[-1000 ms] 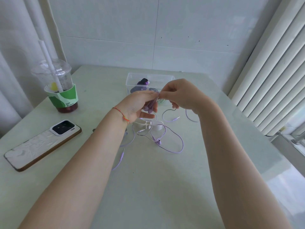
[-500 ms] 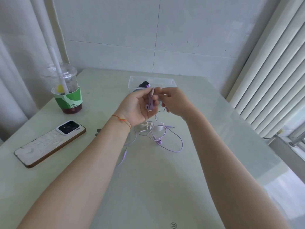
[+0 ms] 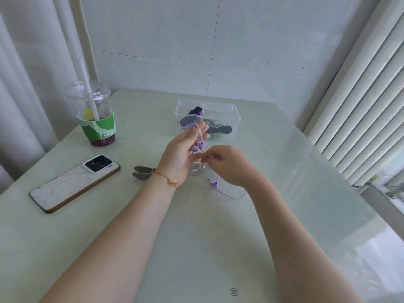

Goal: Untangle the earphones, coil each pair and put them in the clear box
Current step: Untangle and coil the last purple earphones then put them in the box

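Purple earphones (image 3: 200, 145) hang from the left hand (image 3: 181, 156), raised above the table (image 3: 196, 237) mid-scene, fingers upright with cord looped round them. The right hand (image 3: 227, 165) sits just beside it, pinching the cord low down, the slack trailing onto the table. This looks like the coiling step. Beyond them, the clear box (image 3: 235, 119) already holds coiled pairs. Next, I'd judge, calls for winding in the slack while keeping the loops on those fingers.
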